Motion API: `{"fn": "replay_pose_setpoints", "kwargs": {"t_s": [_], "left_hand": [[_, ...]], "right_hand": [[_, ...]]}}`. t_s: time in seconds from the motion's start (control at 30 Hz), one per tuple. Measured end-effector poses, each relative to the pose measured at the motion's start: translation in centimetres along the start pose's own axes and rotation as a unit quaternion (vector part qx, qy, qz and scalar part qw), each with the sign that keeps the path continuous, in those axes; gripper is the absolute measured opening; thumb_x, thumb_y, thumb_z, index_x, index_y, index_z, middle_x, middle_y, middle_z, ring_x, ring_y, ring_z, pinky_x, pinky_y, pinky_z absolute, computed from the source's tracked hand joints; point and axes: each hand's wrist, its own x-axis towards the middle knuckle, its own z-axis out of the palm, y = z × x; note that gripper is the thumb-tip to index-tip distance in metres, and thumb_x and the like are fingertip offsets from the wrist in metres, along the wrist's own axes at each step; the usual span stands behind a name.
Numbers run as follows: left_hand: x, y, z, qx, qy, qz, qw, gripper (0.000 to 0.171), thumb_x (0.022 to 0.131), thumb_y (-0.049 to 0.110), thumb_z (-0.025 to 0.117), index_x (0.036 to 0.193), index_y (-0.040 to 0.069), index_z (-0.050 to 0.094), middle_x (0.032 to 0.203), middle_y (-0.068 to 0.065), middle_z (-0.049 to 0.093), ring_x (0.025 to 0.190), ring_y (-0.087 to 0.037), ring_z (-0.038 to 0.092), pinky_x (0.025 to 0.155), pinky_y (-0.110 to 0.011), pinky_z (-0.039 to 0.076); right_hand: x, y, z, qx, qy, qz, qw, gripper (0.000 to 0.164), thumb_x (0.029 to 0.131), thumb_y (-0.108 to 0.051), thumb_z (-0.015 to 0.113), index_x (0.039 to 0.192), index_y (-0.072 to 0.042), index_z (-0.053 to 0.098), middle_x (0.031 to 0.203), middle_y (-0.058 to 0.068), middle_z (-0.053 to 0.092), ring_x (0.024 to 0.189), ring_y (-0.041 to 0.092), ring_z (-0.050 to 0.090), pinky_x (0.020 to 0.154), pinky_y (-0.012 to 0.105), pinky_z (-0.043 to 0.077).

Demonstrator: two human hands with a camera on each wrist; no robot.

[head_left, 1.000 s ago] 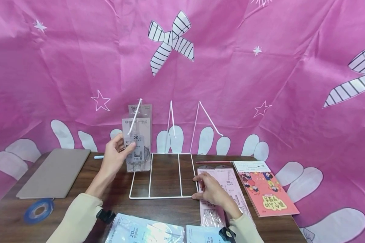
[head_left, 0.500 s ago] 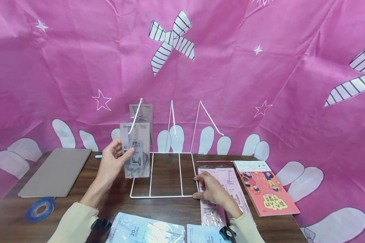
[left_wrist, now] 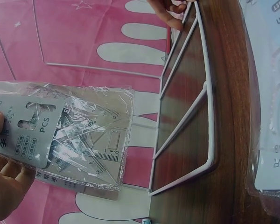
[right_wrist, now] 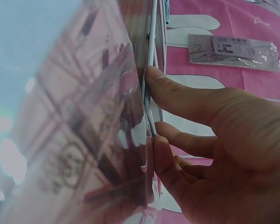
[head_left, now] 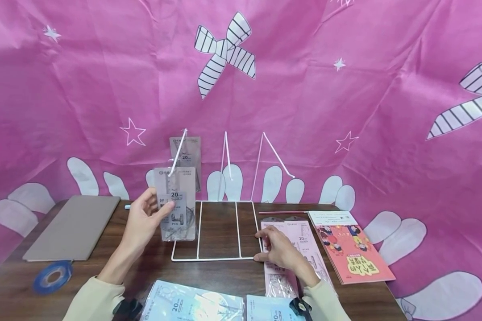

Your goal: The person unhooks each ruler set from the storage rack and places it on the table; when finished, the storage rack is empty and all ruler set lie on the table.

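Observation:
In the head view my left hand [head_left: 142, 218] pinches a grey carded ruler set [head_left: 178, 205] in clear plastic, thumb in front. The set stands upright at the front tip of the left hook on a white wire display rack [head_left: 218, 259]. Whether its hang hole is still around the hook, I cannot tell. A second grey ruler set [head_left: 193, 154] hangs farther back on that hook. My right hand [head_left: 281, 252] holds the rack's right base wire, with thumb and fingertips [right_wrist: 154, 72] against it in the right wrist view.
Pink ruler sets [head_left: 311, 254] lie under and beside my right hand, near a red book [head_left: 357, 258]. Blue ruler sets [head_left: 197, 303] lie at the front edge. Left are a grey notebook [head_left: 72, 227] and blue tape [head_left: 52, 276]. A pink curtain [head_left: 285, 89] stands behind.
My left hand has drawn the front grey ruler set down and toward me along the left hook, away from the set behind it. My right hand has stayed on the rack.

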Motion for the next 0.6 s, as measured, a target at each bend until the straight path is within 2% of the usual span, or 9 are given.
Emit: {"fn": "replay_pose_setpoints", "kwargs": {"t_s": [0.2,0.6], "left_hand": [[-0.6,0.4,-0.1,-0.007,-0.01,-0.005,0.9999,0.026,0.098,-0.001,0.071,0.122,-0.004,0.061,0.107,0.002,0.077,0.097,-0.013,0.072,0.081,-0.026,0.058],[-1.5,1.1,-0.1,-0.014,-0.006,-0.009,0.9999,0.026,0.097,-0.005,0.069,0.122,-0.003,0.062,0.105,0.001,0.077,0.093,-0.01,0.072,0.078,-0.025,0.057]], "right_hand": [[0.2,0.1,0.0,-0.005,0.004,-0.008,1.0,0.059,0.072,-0.021,0.097,0.123,-0.004,0.071,0.094,-0.003,0.055,0.08,0.012,0.048,0.074,0.03,0.043],[0.2,0.0,0.0,0.002,0.003,-0.004,1.0,0.059,0.072,-0.02,0.097,0.122,-0.003,0.071,0.093,-0.002,0.055,0.079,0.013,0.049,0.072,0.03,0.043]]}}
